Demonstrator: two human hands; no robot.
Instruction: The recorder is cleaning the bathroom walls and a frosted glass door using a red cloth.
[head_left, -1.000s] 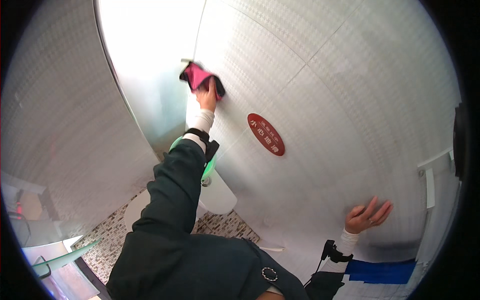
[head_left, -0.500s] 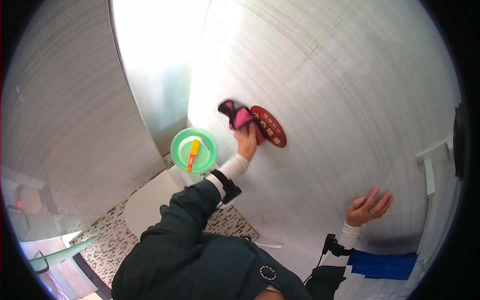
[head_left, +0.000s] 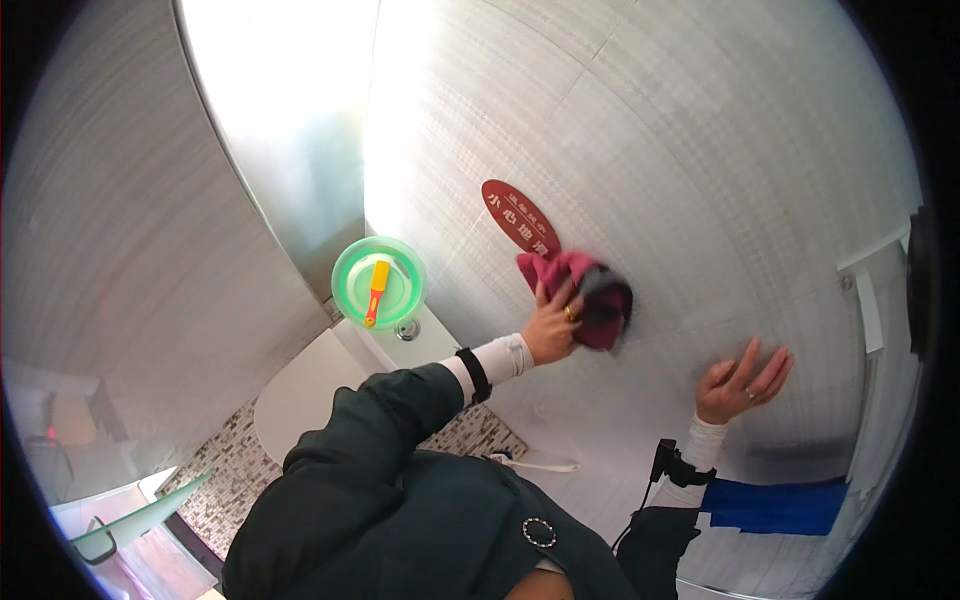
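One pink-and-black fabric cloth point(head_left: 598, 300), likely light and limp, best bunched mid-fabric, we are grasping at its near-left edge with our left hand point(head_left: 552, 331) against the pale patterned right wall point(head_left: 720, 190), our right hand point(head_left: 735, 392) empty.

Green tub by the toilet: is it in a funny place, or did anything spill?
A bit funny: the green tub seems perched on the toilet tank, an unusual spot, with a yellow-and-red tool lying in it. I can't see any spill or damage.
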